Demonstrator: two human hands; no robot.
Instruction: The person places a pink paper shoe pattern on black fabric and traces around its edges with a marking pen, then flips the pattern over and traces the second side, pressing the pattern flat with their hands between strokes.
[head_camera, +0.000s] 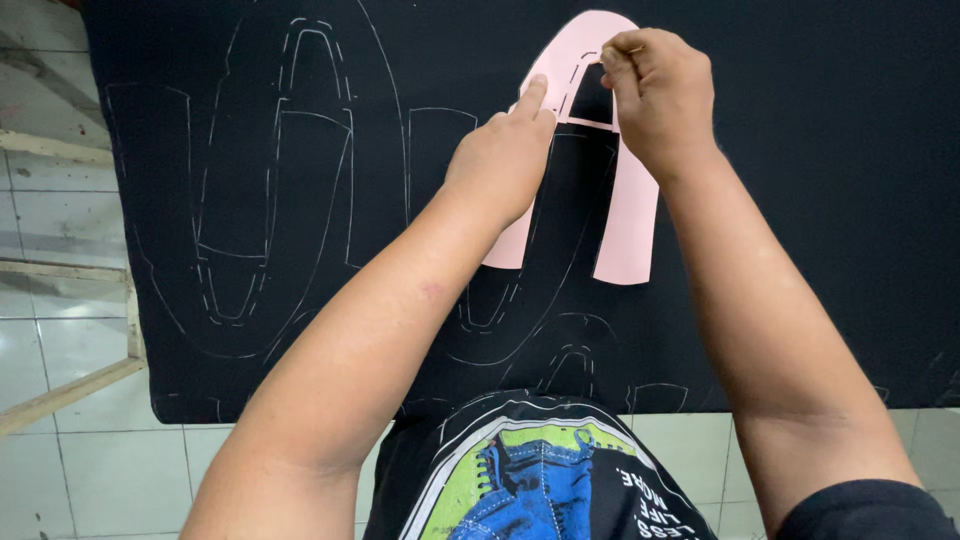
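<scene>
Black cloth (800, 200) with chalk outlines covers the bench. Left hand (500, 165) presses a pink paper pattern (630, 210) flat at the far side, index finger out. Right hand (660, 95), fingers pinched narrow, traces its inner edge.

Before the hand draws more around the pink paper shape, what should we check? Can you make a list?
1. Left hand presses on the pink paper template: ok, its forefinger lies on the left side.
2. Template lies flat on the black fabric: ok where it shows; the part under the hands is hidden.
3. Right hand is at the template's inner cut-out: ok.
4. Marking tool in the right fingers: cannot tell, they are pinched but the tool is hidden.
5. Template clear of the chalk outlines drawn to the left: cannot tell, some lines run close under it.
6. Fabric smooth around the template: ok.
</scene>
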